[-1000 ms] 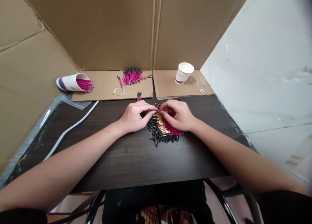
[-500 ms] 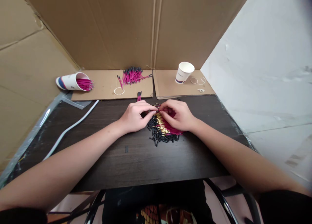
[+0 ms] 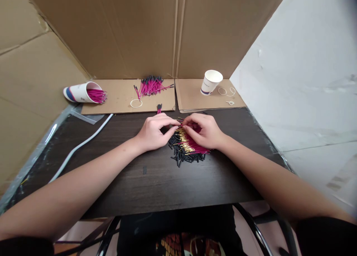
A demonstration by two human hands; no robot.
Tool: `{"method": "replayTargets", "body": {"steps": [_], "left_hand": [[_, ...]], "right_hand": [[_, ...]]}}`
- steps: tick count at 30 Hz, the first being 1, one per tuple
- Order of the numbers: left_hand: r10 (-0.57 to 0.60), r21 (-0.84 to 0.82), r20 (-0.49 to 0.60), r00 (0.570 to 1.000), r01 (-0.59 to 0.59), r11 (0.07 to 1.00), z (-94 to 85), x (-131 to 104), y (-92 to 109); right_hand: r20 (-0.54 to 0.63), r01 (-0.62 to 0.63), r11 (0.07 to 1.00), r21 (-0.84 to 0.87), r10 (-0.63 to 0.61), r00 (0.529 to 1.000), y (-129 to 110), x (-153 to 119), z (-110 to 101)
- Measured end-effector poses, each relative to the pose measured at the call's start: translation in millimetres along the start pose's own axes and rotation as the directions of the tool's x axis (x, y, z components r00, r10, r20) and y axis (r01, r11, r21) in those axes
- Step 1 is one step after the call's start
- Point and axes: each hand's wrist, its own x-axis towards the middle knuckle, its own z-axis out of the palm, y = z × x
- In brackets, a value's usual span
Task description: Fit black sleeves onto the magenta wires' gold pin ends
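Observation:
My left hand (image 3: 158, 131) is closed in a pinch, thumb against forefinger. Whatever lies between those fingertips is too small to make out. Facing it, almost tip to tip, my right hand (image 3: 205, 130) pinches what looks like a thin magenta wire. Below the hands lies a bundle of magenta wires (image 3: 198, 147) with gold pin ends (image 3: 185, 141) pointing left. It rests on a heap of short black sleeves (image 3: 178, 159), partly covered by my right hand. A few magenta wires with black ends (image 3: 159, 108) stick out beyond my left hand.
On cardboard at the back lies a pile of black-ended magenta wires (image 3: 152, 86) near a rubber band (image 3: 136, 103). A tipped paper cup (image 3: 79, 93) holds more wires at left. An upright paper cup (image 3: 211, 83) stands right. A pale cable (image 3: 80, 146) crosses the dark table (image 3: 167, 193).
Both hands stay nearly in place, fingertips still together over the bundle. The whole view has shifted very slightly. Nothing is visibly picked up or let go.

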Motion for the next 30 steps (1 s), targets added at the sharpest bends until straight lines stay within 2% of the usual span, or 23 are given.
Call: {"method": "replayTargets", "body": {"steps": [30], "left_hand": [[-0.058, 0.010, 0.014, 0.998, 0.058, 0.998, -1.8, 0.9, 4.3]], "right_hand": [[0.004, -0.039, 0.999, 0.024, 0.038, 0.999, -0.8, 0.3, 0.4]]}}
